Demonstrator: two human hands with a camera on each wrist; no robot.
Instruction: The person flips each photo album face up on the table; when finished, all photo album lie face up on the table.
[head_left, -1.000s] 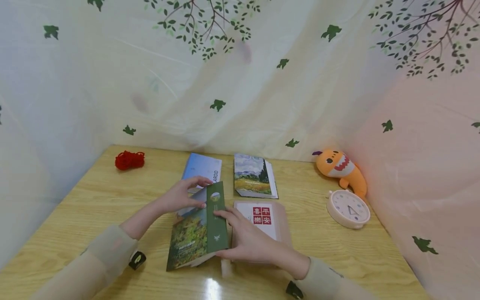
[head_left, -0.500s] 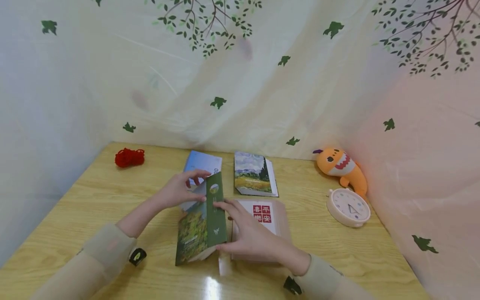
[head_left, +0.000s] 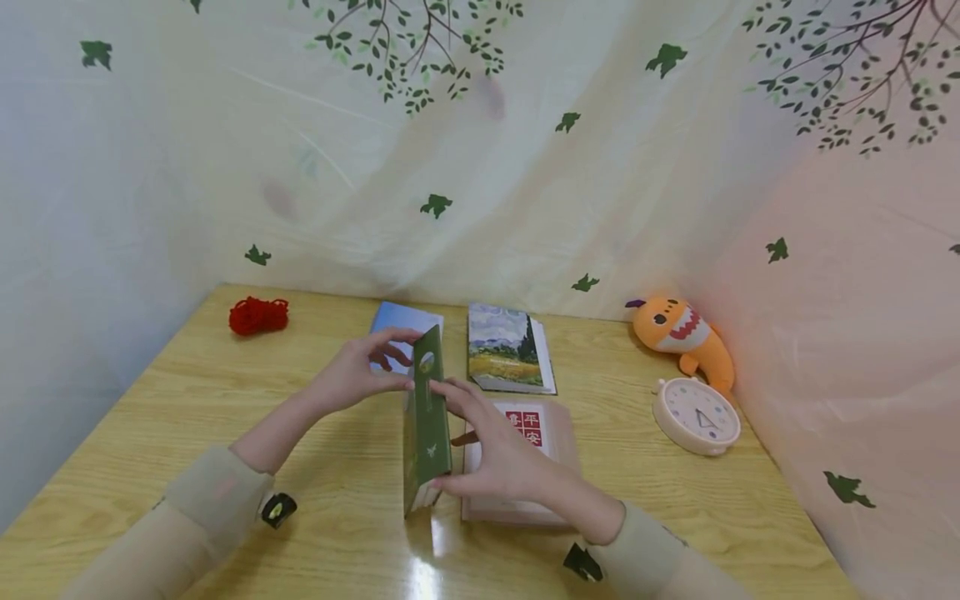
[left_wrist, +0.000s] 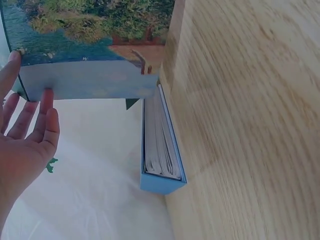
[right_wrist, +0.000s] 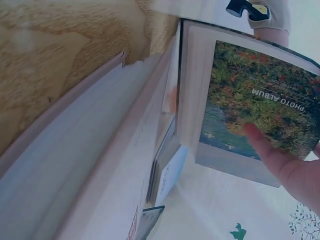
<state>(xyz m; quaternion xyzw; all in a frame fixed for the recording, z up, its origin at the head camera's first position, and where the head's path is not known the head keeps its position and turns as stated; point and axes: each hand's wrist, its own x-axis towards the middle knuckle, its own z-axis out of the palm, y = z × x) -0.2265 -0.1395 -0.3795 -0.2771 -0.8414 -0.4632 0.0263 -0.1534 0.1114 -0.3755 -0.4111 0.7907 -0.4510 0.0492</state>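
Note:
A green photo album (head_left: 432, 408) stands on edge with its spine up, in both hands. My left hand (head_left: 352, 375) pinches it at the far upper end. In the left wrist view, that hand's (left_wrist: 25, 145) fingertips touch the album's painted cover (left_wrist: 100, 35). My right hand (head_left: 513, 467) grips the near right side, with its thumb at the lower corner. The right wrist view shows a right-hand finger (right_wrist: 267, 147) lying across the cover lettered PHOTO ALBUM (right_wrist: 255, 75). A pinkish-beige album with red characters (head_left: 564, 446) lies just right, partly behind the right hand.
A blue album (head_left: 397, 318) lies behind the left hand. Right of it is an album with a landscape cover (head_left: 504, 346). Red yarn (head_left: 258, 317) sits back left; an orange plush shark (head_left: 686, 333) and a pale pink clock (head_left: 697, 417) are at the right.
The green album has turned from leaning with its painted cover facing up to standing nearly upright, its lower edge swinging to the right. Both hands have kept hold of it.

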